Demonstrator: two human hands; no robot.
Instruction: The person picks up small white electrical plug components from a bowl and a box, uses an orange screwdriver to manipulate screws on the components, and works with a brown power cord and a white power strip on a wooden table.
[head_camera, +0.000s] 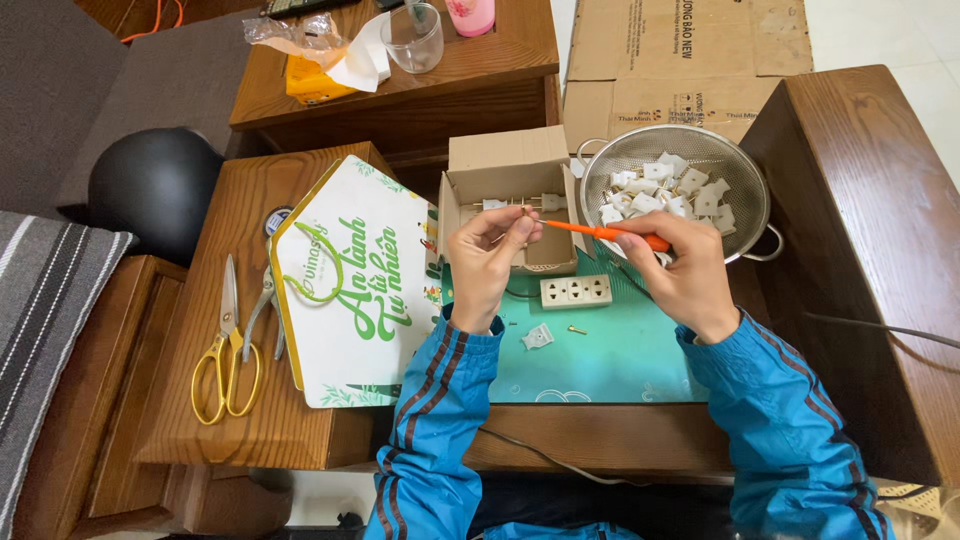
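Over the teal mat, right hand (690, 275) grips orange screwdriver (600, 231) (slim, pointing left).

One orange screwdriver (607, 233), one metal colander (741, 176), one white socket strip (576, 291), one pair of yellow-handled scissors (227, 355), two hands

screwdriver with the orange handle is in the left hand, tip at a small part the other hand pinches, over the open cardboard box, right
Not quite: the head view shows the orange-handled screwdriver in the right hand, not the left. Its tip does meet a small part pinched by the left hand, over the open cardboard box.
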